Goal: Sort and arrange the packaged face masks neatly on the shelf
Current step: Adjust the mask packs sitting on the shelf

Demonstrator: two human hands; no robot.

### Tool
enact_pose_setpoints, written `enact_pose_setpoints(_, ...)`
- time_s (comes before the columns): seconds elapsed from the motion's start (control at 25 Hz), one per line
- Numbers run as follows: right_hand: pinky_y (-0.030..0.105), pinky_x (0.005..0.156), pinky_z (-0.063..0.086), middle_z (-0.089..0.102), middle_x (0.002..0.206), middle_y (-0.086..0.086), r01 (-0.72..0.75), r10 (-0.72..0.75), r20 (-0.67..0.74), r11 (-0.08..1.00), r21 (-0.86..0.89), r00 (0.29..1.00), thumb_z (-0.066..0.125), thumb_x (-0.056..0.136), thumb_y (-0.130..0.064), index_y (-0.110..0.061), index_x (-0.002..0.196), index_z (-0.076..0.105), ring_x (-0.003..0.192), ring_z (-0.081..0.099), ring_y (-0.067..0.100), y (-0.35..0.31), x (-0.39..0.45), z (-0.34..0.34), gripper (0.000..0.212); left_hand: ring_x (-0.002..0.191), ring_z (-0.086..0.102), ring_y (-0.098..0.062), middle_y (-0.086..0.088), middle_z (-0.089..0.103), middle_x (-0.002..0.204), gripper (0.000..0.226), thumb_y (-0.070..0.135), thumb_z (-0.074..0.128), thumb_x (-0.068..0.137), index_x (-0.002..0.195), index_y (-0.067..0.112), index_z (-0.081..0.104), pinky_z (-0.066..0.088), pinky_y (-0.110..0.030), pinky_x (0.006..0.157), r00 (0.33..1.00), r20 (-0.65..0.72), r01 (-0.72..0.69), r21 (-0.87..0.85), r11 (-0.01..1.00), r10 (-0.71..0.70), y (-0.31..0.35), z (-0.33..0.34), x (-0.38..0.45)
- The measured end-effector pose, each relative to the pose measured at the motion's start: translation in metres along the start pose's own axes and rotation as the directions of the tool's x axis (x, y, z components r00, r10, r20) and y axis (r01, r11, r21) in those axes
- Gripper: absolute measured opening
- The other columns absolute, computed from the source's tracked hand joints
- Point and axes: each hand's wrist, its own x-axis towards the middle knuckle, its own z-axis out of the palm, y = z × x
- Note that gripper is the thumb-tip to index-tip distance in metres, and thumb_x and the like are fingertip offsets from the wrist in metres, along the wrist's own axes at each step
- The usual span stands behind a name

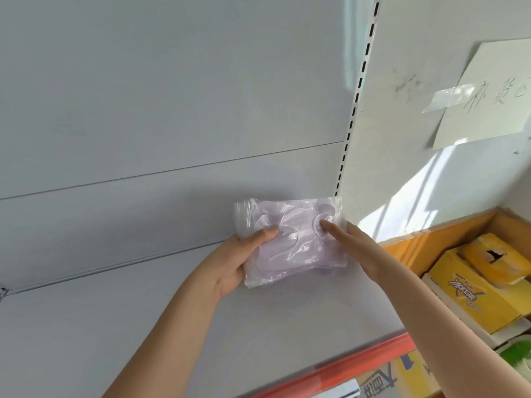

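A clear plastic packet of pale purple face masks (296, 239) is held over the white shelf board (143, 326), near the back right corner. My left hand (238, 262) grips the packet's left side, thumb on top and fingers underneath. My right hand (356, 248) lies along the packet's right edge with straight fingers, the fingertips pressing on its top near the ear loops. Whether the packet touches the shelf I cannot tell.
A slotted white upright (355, 110) stands right behind the packet. To the right, an orange cardboard box (448, 237) holds yellow cartons (471, 294). A taped paper note (494, 93) hangs on the wall. The shelf's front edge has an orange-red strip (359, 366).
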Motion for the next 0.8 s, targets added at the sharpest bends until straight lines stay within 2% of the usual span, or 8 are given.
enact_pose_setpoints(0.12, 0.025, 0.086, 0.054, 0.074, 0.109, -0.004, 0.11, -0.119, 0.111, 0.991, 0.081, 0.987, 0.068, 0.088, -0.038, -0.024, 0.121, 0.062, 0.107, 0.069, 0.016, -0.001, -0.023, 0.003, 0.036, 0.116, 0.068, -0.027, -0.014, 0.068, 0.13, 0.043, 0.019, 0.075, 0.083, 0.125, 0.014, 0.069, 0.055, -0.044, 0.096, 0.991, 0.095, -0.105, 0.057, 0.993, 0.099, -0.014, -0.021, -0.024)
enact_pose_setpoints(0.24, 0.023, 0.085, 0.052, 0.071, 0.114, 0.005, 0.17, -0.226, 0.26, 0.961, 0.22, 0.939, 0.083, 0.077, -0.034, -0.007, 0.134, 0.051, 0.109, 0.067, 0.021, -0.003, -0.043, 0.011, 0.071, 0.123, 0.064, -0.027, -0.012, 0.068, 0.131, 0.045, 0.016, 0.076, 0.08, 0.125, 0.018, 0.07, 0.05, -0.042, 0.106, 0.941, 0.161, -0.323, 0.174, 0.93, 0.297, -0.024, -0.042, -0.055)
enact_pose_setpoints(0.32, 0.024, 0.085, 0.053, 0.071, 0.113, 0.003, 0.268, -0.336, 0.263, 0.927, 0.261, 0.905, 0.091, 0.067, -0.028, -0.009, 0.134, 0.051, 0.107, 0.068, 0.019, -0.013, -0.054, 0.017, 0.08, 0.124, 0.064, -0.021, -0.006, 0.07, 0.129, 0.047, 0.007, 0.078, 0.081, 0.126, 0.015, 0.068, 0.051, -0.035, 0.105, 0.898, 0.175, -0.439, 0.332, 0.835, 0.403, -0.018, -0.051, -0.082)
enact_pose_setpoints(0.44, 0.029, 0.095, 0.053, 0.065, 0.128, -0.003, 0.341, -0.393, 0.361, 0.918, 0.202, 0.846, 0.092, 0.065, -0.023, -0.025, 0.14, 0.047, 0.119, 0.062, 0.012, -0.029, -0.064, 0.027, 0.087, 0.122, 0.06, 0.002, 0.021, 0.067, 0.13, 0.084, 0.015, 0.091, 0.066, 0.139, 0.031, 0.053, 0.05, -0.02, 0.097, 0.889, 0.063, -0.412, 0.539, 0.734, 0.453, -0.019, -0.086, -0.112)
enact_pose_setpoints(0.56, 0.01, 0.098, 0.042, 0.053, 0.121, -0.029, 0.351, -0.286, 0.463, 0.935, -0.058, 0.839, 0.093, 0.062, -0.033, -0.04, 0.148, 0.031, 0.111, 0.05, -0.018, -0.019, -0.069, 0.05, 0.106, 0.133, 0.046, 0.009, 0.036, 0.047, 0.141, 0.118, 0.046, 0.097, 0.055, 0.15, 0.05, 0.028, 0.043, -0.021, 0.109, 0.919, -0.003, -0.287, 0.68, 0.675, 0.394, -0.043, -0.113, -0.128)
enact_pose_setpoints(0.68, 0.003, 0.089, 0.039, 0.061, 0.112, -0.036, 0.416, -0.361, 0.323, 0.902, -0.118, 0.875, 0.089, 0.058, -0.036, -0.037, 0.132, 0.048, 0.109, 0.055, -0.015, -0.014, -0.069, 0.072, 0.084, 0.126, 0.054, 0.007, 0.033, 0.057, 0.132, 0.097, 0.025, 0.095, 0.064, 0.141, 0.046, 0.04, 0.042, -0.008, 0.098, 0.856, -0.072, -0.329, 0.687, 0.648, 0.511, -0.059, -0.106, -0.124)
enact_pose_setpoints(0.72, 0.006, 0.088, 0.041, 0.063, 0.107, -0.036, 0.426, -0.386, 0.266, 0.898, -0.111, 0.883, 0.09, 0.056, -0.044, -0.038, 0.124, 0.053, 0.104, 0.059, -0.012, -0.018, -0.069, 0.073, 0.077, 0.122, 0.058, 0.005, 0.029, 0.062, 0.128, 0.089, 0.019, 0.094, 0.067, 0.138, 0.043, 0.046, 0.043, -0.006, 0.094, 0.809, -0.12, -0.348, 0.692, 0.633, 0.576, -0.056, -0.104, -0.125)
enact_pose_setpoints(0.8, 0.019, 0.098, 0.043, 0.062, 0.115, -0.03, 0.447, -0.405, 0.286, 0.89, -0.096, 0.868, 0.092, 0.053, -0.052, -0.04, 0.13, 0.051, 0.112, 0.059, -0.004, -0.023, -0.066, 0.07, 0.088, 0.12, 0.06, 0.003, 0.023, 0.065, 0.128, 0.086, 0.02, 0.094, 0.066, 0.138, 0.038, 0.05, 0.044, -0.009, 0.096, 0.755, -0.162, -0.373, 0.691, 0.619, 0.636, -0.049, -0.11, -0.129)
